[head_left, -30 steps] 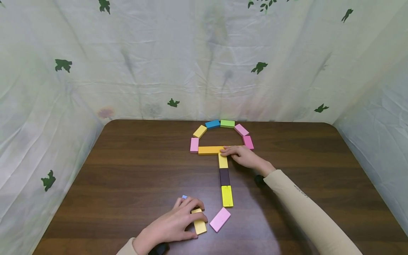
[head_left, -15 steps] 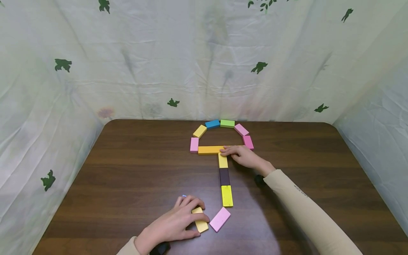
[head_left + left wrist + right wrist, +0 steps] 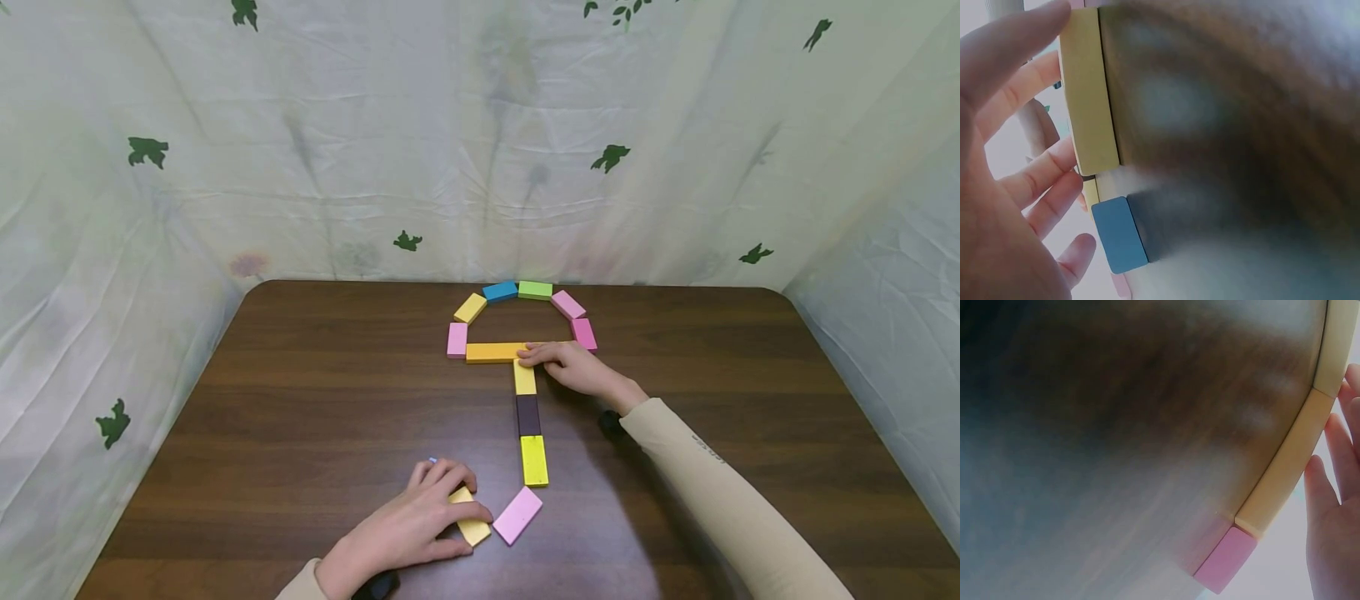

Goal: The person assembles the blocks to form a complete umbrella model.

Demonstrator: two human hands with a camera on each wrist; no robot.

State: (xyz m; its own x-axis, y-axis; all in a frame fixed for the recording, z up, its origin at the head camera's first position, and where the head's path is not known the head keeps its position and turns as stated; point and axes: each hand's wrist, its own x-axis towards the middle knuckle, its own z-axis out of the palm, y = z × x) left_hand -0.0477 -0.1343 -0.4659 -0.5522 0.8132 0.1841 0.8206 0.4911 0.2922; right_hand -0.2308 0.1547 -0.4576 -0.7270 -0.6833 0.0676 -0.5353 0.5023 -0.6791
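At the near side of the table my left hand grips a pale yellow block between thumb and fingers. That block lies flat, slightly slanted, with its lower right corner close to a slanted pink block. Behind the left fingers a blue block stands on the table, almost wholly hidden in the head view. My right hand rests its outstretched fingertips on a long orange block, by the top of a yellow block; its palm hides the orange block's right part.
Below that yellow block run a dark block and a bright yellow block in a line. An arch of coloured blocks, including a green one, rises beyond the orange block near the table's far edge. A patterned cloth hangs behind.
My left hand has shifted the pale yellow block slightly right and tilted it, bringing it closer to the slanted pink block. My right hand has stayed in place.
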